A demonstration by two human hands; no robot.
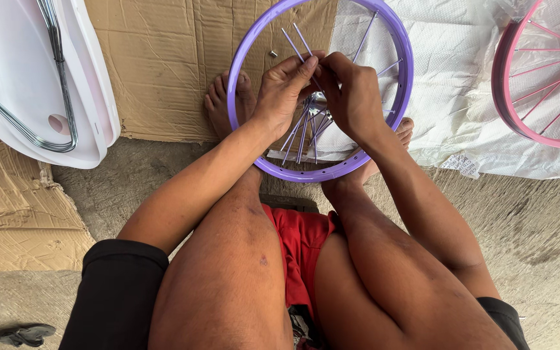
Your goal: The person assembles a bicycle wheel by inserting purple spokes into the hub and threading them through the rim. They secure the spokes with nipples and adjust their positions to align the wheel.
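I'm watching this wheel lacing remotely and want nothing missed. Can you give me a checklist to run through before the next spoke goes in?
1. Purple rim braced by both feet: ok.
2. Left hand and right hand both at the spokes: ok.
3. Hub seated centrally: cannot tell, hands cover it.
4. Small loose metal piece within reach on the cardboard: ok.
5. Pink wheel apart from the work: ok.

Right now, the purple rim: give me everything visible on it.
The purple rim is a round hoop of glossy painted metal by its look, with small holes along its inner face. It stands tilted on the ground, propped between the person's bare feet, over cardboard and white sheeting. Thin silver spokes fan loosely from a shiny hub at the centre; only a few reach the rim. The left hand and right hand pinch spokes inside the hoop, not the rim itself.
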